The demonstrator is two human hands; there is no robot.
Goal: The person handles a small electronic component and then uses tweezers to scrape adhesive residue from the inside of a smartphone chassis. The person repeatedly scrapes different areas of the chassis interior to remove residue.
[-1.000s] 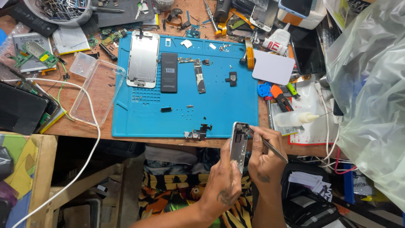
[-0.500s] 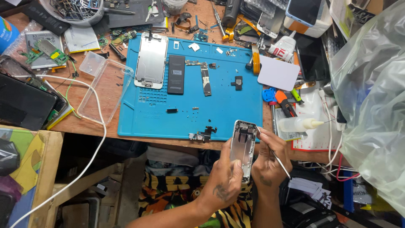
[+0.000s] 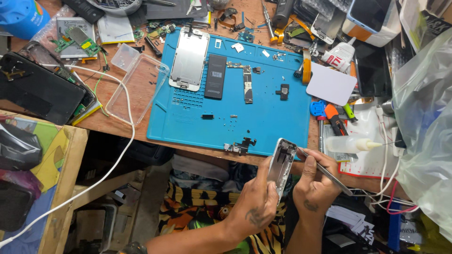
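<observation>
2 hands, 1 opened phone shell

Low centre of the frame, the left hand [image 3: 256,202] clamps around the silver gutted phone housing [image 3: 281,165], tilting it for access. The right hand [image 3: 314,181] pinches 1 pair of slim metal tweezers [image 3: 325,171], tip inside. 1 blue rubber work mat [image 3: 263,122] above keeps 1 white screen panel [image 3: 189,59] and 1 black battery [image 3: 215,76] sorted.

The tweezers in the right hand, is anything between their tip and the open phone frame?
Nothing visible. The right hand holds the tweezers with the tip right at the top edge of the phone frame, which the left hand holds upright in front of the blue mat.
</observation>
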